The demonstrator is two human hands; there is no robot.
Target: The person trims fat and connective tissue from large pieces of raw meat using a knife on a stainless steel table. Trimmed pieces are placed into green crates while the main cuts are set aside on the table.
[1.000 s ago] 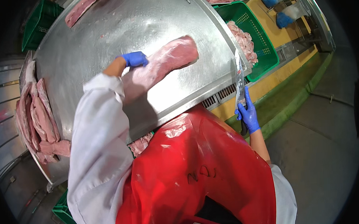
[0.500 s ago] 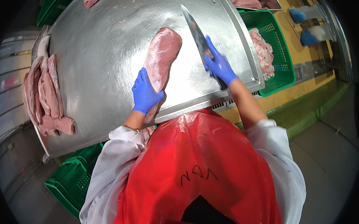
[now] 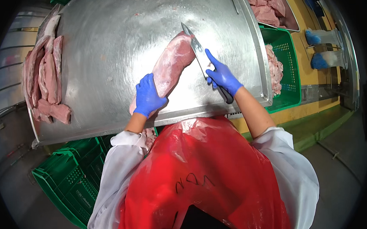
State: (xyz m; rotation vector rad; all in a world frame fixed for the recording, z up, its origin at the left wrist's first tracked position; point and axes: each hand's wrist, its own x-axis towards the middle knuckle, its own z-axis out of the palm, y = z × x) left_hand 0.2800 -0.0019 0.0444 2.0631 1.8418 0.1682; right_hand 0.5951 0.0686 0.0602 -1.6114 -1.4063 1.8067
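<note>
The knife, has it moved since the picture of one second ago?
Yes. Judged against the table, the knife has moved left: it was partly outside the near right corner; now it is over the table, at the far end of the meat.

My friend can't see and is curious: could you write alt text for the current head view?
A person's gloved left hand holds a long piece of pink meat on a metal table; the gloved right hand holds a knife by the meat's far end. Meat strips lie at left, a green crate at right.
</note>
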